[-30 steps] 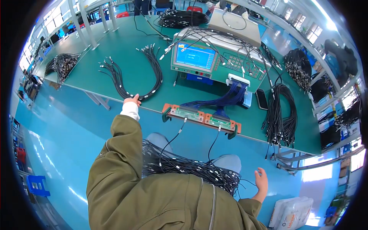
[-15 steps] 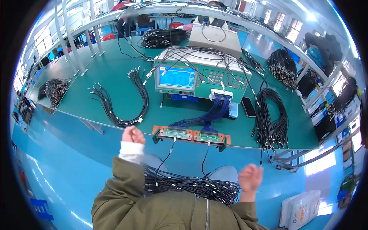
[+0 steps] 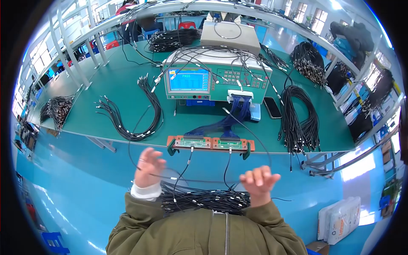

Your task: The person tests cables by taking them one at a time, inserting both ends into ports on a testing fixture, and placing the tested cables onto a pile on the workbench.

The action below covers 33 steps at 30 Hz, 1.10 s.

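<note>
A thin black cable runs between my two hands, and its free ends swing up over the table edge. My left hand has curved, slightly parted fingers with the cable passing through them. My right hand has its fingers folded over the cable and its thumb out to the right. Between and beyond the hands, a test fixture with two green connector boards is clamped to the table edge, one black cable plugged into each. Below, a heap of black cables lies across my lap.
A tester with a screen reading PASS stands behind the fixture, joined by blue ribbon cables. Cable bundles lie left and right on the green table. A phone rests beside the tester. White bags stand on the floor.
Both hands were blurred or curled apart from each other with no cable visible between them. Now a black cable spans them, my left hand is lower, and my right hand is higher and further left.
</note>
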### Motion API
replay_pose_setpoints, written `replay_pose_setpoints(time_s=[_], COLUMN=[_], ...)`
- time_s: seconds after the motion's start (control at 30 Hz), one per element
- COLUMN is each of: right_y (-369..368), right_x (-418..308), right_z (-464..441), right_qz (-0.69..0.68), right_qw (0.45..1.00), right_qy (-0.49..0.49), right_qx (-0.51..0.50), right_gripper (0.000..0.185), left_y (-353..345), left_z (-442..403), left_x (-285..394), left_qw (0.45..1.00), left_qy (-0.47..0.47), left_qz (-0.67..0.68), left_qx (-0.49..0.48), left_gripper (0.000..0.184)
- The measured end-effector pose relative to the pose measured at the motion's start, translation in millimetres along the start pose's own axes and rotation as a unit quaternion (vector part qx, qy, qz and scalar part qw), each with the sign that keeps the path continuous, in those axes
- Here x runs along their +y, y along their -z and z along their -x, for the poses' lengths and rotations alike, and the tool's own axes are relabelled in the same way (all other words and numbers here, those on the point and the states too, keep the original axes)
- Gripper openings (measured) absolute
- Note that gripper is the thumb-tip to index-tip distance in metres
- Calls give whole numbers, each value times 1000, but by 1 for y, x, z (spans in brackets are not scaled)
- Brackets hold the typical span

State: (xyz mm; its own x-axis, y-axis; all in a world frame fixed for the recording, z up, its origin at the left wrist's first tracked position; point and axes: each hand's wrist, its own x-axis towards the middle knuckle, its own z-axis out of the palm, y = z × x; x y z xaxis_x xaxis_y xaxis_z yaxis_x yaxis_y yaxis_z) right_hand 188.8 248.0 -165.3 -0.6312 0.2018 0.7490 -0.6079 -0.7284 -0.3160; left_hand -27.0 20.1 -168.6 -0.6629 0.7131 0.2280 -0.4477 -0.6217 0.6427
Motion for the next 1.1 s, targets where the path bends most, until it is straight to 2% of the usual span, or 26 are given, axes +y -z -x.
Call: replay_pose_setpoints(time_s=[0.03,0.07,0.13,0.2,0.23,0.3,0.37,0.4,0.47,0.5,0.63,0.7,0.9,0.97,1.07,1.1], right_y=[-6,-13,-20,-28,-31,-44,-43,-42,-40,-40,-44,-59,-81,-92,-90,-85], right_x=[-15,-27,-54,-77,-90,-110,-143,-154,-172,-180,-200,-203,-242,-252,-251,-248], right_z=[4,8,22,33,42,53,84,97,122,138,174,157,199,200,198,191], right_qz=[32,31,25,39,63,44,49,48,104,105,68,136,234,222,243,265], right_qw=[999,999,993,976,970,942,920,919,886,884,754,599,631,629,653,699], right_qy=[-2,12,58,134,150,237,269,272,212,216,371,467,503,461,435,337], right_qx=[12,32,102,165,179,233,280,282,399,400,538,636,541,585,571,572], right_gripper=[40,41,37,33,28,24,22,22,24,24,29,36,32,24,19,18], left_y=[3,16,47,76,100,156,181,183,185,190,214,227,248,249,240,226], left_z=[2,-5,0,5,11,30,42,45,46,48,65,77,103,100,81,64], left_x=[10,22,46,60,67,79,91,96,103,106,110,114,116,116,116,112], left_qw=[991,949,908,917,916,950,921,922,889,890,826,806,805,812,817,846], left_qy=[-27,-8,34,-20,-23,-68,-94,-92,-98,-95,-157,-171,-162,-161,-168,-156], left_qz=[108,301,400,339,342,220,233,230,217,216,253,239,87,47,26,6], left_qx=[71,98,117,210,210,212,298,297,391,389,478,514,564,559,551,510], left_gripper=[33,25,22,23,23,26,25,25,28,28,32,29,25,24,23,20])
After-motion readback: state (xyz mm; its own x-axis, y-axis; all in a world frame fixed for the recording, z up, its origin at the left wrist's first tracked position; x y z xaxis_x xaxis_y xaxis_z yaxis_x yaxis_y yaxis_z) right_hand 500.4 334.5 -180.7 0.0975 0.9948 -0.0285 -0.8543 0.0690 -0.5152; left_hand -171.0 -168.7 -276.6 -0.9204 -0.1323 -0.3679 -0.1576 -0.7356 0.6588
